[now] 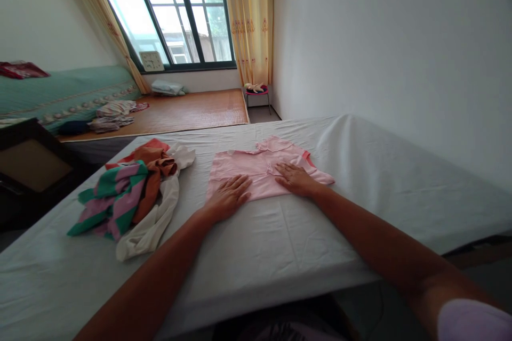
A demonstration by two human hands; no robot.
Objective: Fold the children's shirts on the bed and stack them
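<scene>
Both hands are down flat on the pink shirt, which lies folded on the white sheet of the bed, about the middle of its width and a little back from the near edge. The left hand rests on the shirt's near left corner, palm down, fingers stretched out and slightly spread, gripping nothing, just pressing on the cloth. The right hand sits on the right half of the shirt, also palm down and open, fingers pointing left towards the middle, with a red-trimmed sleeve edge just beyond it. Off to the left, well apart from the shirt, there's a pile of clothes in a heap: a green and pink striped piece, something orange-brown, and a white garment trailing towards the near edge. Farther back, a low wooden platform runs under the window, with yellow curtains on the right and a small stool below them.
</scene>
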